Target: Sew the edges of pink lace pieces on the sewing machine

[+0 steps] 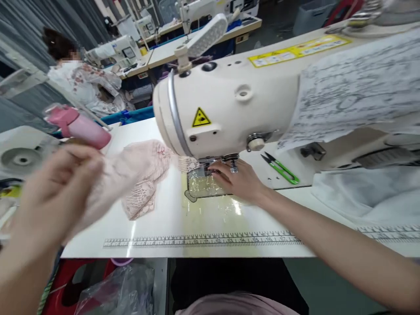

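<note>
In a workshop lined with machines (122,49), pink lace (144,175) lies bunched on the white tabletop (157,223), one end reaching under the presser foot (231,160) of a cream sewing machine (236,100). The blurred left hand (55,192) has its grip closed on the loose bulk, while the right hand (241,180) rests low by the foot; whether its fingertips pinch anything I cannot tell. I'd judge the stitching barely begun, nearly all the lace lying short of that foot.

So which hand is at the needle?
The right hand, fingers under the cream sewing machine's head; the left hand is raised, gripping pink lace fabric.
</note>
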`<state>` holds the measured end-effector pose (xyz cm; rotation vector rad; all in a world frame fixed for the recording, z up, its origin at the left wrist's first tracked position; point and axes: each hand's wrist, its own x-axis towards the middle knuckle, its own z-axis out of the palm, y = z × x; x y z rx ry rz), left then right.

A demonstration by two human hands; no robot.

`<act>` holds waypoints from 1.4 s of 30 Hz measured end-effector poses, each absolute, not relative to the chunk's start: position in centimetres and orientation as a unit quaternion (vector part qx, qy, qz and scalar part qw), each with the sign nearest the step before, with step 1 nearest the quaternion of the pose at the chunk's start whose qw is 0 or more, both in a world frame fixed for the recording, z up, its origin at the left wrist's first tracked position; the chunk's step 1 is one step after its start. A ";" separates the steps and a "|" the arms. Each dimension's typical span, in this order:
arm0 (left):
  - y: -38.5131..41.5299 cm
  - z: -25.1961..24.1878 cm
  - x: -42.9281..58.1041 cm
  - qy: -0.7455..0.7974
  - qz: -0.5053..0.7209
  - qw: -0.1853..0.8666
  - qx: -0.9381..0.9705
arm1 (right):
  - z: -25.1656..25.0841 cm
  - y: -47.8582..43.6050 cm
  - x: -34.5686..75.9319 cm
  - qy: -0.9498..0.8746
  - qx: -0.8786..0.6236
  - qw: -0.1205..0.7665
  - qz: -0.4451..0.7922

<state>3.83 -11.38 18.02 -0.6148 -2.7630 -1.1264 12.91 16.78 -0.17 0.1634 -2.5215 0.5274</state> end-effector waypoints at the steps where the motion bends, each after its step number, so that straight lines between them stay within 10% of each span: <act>1: -10.3 16.9 4.4 -0.898 -0.390 -0.012 -0.206 | -0.1 16.9 12.9 -0.937 0.058 0.280 0.200; 7: -4.9 9.7 4.9 -0.834 -0.388 -0.236 -0.315 | -0.1 17.1 12.8 -0.945 0.023 0.266 0.190; 16: -3.5 4.5 4.4 -0.772 -0.074 0.181 -0.604 | 0.2 17.2 13.0 -0.949 0.065 0.281 0.128; 42: -2.1 0.7 3.0 -0.754 -0.094 0.145 -0.634 | 1.5 15.8 13.6 -0.994 0.025 0.106 -0.016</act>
